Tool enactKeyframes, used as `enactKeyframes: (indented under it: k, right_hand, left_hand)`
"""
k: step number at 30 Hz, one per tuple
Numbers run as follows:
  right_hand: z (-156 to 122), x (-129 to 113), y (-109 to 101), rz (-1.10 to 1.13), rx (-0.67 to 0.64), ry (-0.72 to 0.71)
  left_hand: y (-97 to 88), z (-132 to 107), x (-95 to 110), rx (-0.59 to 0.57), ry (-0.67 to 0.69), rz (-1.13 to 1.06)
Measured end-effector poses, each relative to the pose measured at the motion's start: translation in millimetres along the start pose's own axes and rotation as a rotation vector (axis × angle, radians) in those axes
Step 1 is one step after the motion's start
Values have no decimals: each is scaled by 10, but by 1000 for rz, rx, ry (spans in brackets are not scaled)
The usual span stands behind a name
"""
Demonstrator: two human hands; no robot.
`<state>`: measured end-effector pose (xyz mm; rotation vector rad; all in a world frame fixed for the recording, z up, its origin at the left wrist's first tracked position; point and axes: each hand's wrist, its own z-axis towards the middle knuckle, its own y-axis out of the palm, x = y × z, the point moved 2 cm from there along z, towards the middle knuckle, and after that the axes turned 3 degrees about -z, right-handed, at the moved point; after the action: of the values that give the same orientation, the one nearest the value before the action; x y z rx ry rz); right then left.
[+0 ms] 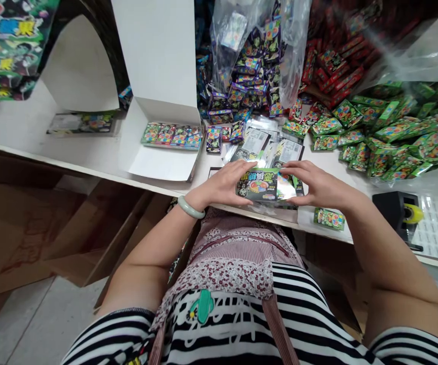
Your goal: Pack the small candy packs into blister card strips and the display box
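At the table's front edge I hold a flat dark printed candy pack (pixel 259 186) with green and yellow lettering and a glossy surface. My left hand (pixel 226 183) grips its left end, thumb at the near edge and fingers at the far one. My right hand (pixel 316 183) is closed about the right end in the same way. More flat dark packs in clear film (pixel 255 142) lie just beyond my fingers. Near my right wrist sits a small green candy box (pixel 329 219). What lies under the held pack is mostly hidden.
An open white carton (pixel 161 162) with a row of small boxes (pixel 171 135) stands to the left. Heaps of purple boxes (pixel 247 83), red boxes (pixel 336 66) and green boxes (pixel 401 132) lie at the back and right. A black tape dispenser (pixel 392 210) is at the right edge.
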<state>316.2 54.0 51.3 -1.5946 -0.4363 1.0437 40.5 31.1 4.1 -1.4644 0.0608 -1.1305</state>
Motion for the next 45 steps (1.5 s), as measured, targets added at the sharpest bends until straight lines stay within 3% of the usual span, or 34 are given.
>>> enactKeyframes:
  k: [6,13,21,31,36,42,45]
  right_hand:
    - [13,-48,-59,-82,23,12]
    - [19,-86,-71,-183,229,106]
    - [-23,-91,-99,-163,309,168]
    - [-3,-113,1,-221,286,158]
    - [13,-168,40,-238,219,76]
    - [26,-150,132,-157,114,-6]
    - [47,-124,203,-59,152,-3]
  left_hand:
    - [-32,-4,-19,7,-7,21]
    - [-41,-19,-104,126,-82,113]
    - [-45,-63,-135,146,-104,126]
    - [46,-38,-93,139,-102,128]
    - [85,-36,-81,141,-108,157]
    - [173,-63,-46,97,-45,132]
    - [163,-97,-64,111,-53,136]
